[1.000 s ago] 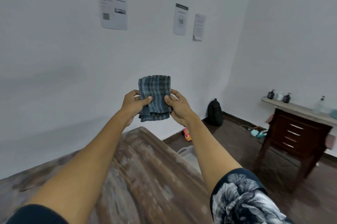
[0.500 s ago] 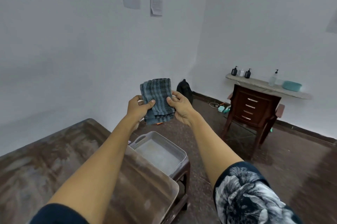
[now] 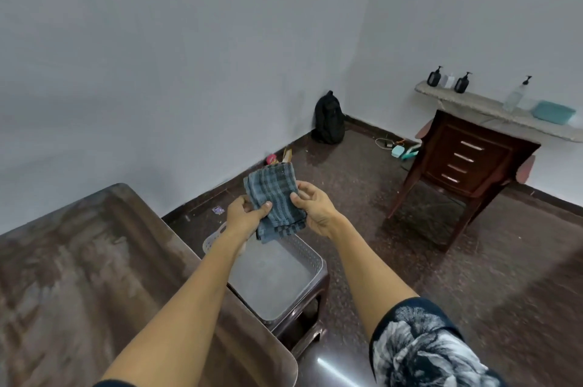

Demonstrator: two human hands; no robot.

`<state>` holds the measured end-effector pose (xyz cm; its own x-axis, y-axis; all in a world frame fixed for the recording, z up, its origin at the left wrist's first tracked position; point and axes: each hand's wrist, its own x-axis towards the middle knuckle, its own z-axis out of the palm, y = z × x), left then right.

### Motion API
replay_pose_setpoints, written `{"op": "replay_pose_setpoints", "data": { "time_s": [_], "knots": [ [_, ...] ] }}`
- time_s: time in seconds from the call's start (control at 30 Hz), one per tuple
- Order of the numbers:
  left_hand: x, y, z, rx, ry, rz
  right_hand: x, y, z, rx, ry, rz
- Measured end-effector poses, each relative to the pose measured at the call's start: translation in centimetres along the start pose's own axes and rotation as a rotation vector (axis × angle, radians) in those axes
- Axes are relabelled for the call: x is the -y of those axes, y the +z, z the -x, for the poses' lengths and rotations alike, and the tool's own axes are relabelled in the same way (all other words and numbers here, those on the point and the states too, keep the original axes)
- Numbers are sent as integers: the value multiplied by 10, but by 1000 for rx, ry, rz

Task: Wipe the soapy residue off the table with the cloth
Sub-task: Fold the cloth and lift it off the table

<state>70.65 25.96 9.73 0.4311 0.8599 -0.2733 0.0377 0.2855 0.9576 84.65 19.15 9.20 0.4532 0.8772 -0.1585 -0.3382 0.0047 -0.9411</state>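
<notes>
Nearest us, the table (image 3: 94, 276) shows pale, smeary streaks across its brown top. Beyond its right edge, above a grey tray (image 3: 310, 255), we pinch a folded blue-grey checked cloth (image 3: 274, 197) between left hand (image 3: 244, 216) and right hand (image 3: 315, 207).

The cloth (image 3: 273, 200) is a woven, matt checked fabric in blue-grey, folded into soft layers. The surface (image 3: 94, 276) looks like brown wood-grain laminate, smeared with dull whitish streaks. The basket (image 3: 310, 255) is pale perforated plastic. The floor (image 3: 394, 260) is dark speckled stone with a faint sheen. The chair (image 3: 467, 162) is glossy brown plastic.
</notes>
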Motion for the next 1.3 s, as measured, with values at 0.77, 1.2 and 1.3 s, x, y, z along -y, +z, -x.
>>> {"op": "replay_pose_setpoints", "data": {
  "time_s": [0.77, 1.2, 1.3],
  "knots": [
    [218, 10, -177, -369, -677, 63, -214, -72, -184, -139, 646, 309],
    [292, 2, -207, -470, -807, 30, -290, -86, -206, -204, 768, 347],
    [296, 1, -206, -521, -780, 10, -293, -88, -205, -268, 758, 327]
  ]
}}
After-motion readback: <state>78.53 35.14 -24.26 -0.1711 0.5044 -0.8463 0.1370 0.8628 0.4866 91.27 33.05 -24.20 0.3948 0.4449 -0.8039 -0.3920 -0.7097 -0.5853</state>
